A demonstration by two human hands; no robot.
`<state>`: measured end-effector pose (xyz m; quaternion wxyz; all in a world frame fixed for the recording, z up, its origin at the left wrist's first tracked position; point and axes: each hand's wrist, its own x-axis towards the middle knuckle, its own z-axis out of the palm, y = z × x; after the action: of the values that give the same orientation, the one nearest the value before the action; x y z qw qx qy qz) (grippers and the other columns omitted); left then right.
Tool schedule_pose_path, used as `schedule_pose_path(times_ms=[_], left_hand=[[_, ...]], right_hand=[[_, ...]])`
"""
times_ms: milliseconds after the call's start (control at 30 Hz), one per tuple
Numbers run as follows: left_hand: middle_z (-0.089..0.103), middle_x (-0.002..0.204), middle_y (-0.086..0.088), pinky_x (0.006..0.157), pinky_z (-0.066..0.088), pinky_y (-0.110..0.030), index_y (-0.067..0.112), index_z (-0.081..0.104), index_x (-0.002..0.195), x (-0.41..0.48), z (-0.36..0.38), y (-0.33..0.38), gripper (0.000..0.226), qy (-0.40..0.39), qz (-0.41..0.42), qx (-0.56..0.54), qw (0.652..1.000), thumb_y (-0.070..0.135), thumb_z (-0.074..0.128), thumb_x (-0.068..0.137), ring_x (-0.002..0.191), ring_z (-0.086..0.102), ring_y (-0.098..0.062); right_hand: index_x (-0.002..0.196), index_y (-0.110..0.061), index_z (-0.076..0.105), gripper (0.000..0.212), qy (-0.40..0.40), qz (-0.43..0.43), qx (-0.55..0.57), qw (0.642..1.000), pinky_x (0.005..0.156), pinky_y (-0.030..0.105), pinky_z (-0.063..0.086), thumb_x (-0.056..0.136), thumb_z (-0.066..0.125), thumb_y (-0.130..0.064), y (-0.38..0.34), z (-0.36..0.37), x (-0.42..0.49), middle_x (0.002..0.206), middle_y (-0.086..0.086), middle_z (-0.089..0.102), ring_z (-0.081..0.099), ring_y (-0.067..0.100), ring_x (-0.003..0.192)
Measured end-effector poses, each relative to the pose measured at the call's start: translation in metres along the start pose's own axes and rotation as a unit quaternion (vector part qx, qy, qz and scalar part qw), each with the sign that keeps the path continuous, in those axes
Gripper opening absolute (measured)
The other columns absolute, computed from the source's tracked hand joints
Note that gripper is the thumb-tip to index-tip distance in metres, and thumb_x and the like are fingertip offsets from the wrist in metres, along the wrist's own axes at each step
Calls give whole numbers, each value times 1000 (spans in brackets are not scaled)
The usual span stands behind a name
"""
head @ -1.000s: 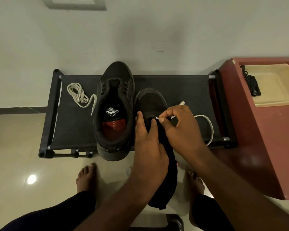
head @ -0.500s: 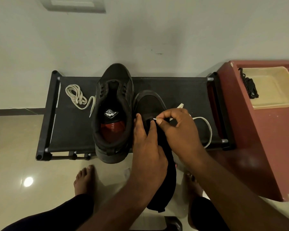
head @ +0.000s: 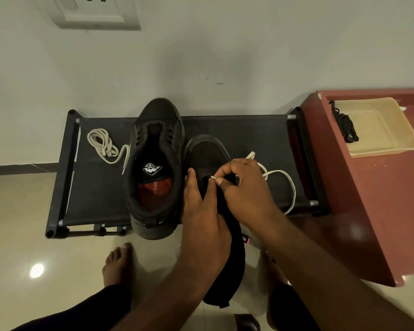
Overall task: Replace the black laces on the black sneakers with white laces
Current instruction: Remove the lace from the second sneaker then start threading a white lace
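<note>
Two black sneakers stand on a low black fabric rack [head: 249,130]. The left sneaker [head: 153,168] has no lace and shows its red insole. My left hand [head: 201,211] grips the right sneaker [head: 206,151] from above, thumb on its left side. My right hand [head: 244,187] pinches the tip of a white lace [head: 287,182] at an eyelet near the toe; the rest of that lace loops to the right over the rack. A second white lace [head: 103,145] lies coiled at the rack's left end. My hands hide most of the right sneaker's eyelets.
A dark red table [head: 380,199] stands right of the rack and carries a beige tray [head: 380,130] with black laces [head: 345,124] in it. A white wall is behind the rack. My bare feet [head: 116,263] stand on the tiled floor in front.
My right hand has shifted a little left with the lace tip, closer to my left forefinger over the sneaker. The camera has tilted up slightly.
</note>
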<state>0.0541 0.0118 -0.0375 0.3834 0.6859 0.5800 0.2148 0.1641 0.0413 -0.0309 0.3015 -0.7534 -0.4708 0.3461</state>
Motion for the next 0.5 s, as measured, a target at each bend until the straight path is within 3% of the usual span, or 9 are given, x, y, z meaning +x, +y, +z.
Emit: schedule_pose_path(times_ms=[167,333,500], left_hand=[[-11,164,-1,121,-3,-24,11,25,154,-3,0,-1,62,-5,-2,-13,1000,-4,38,96,150,-13,-10],[-13,163,1,123,-1,-28,13,22,155,-4,-1,-2,64,-14,-3,-18,1000,-5,39,95,149,-16,-9],[-17,160,9,124,0,-30,16,22,155,-5,-1,-3,62,-16,0,-18,1000,-1,38,98,149,-17,-7]], right_hand=[[82,-20,66,14,7,-33,-26,999,76,-9,26,91,67,-10,2,-3,-4,116,-8,52,36,-33,95],[78,-27,62,22,12,-51,-52,997,78,-8,25,90,67,-10,2,-7,-4,109,-11,56,39,-30,96],[77,-30,62,23,26,-63,-63,996,80,-5,29,89,69,-12,0,-5,-5,106,-12,57,48,-15,94]])
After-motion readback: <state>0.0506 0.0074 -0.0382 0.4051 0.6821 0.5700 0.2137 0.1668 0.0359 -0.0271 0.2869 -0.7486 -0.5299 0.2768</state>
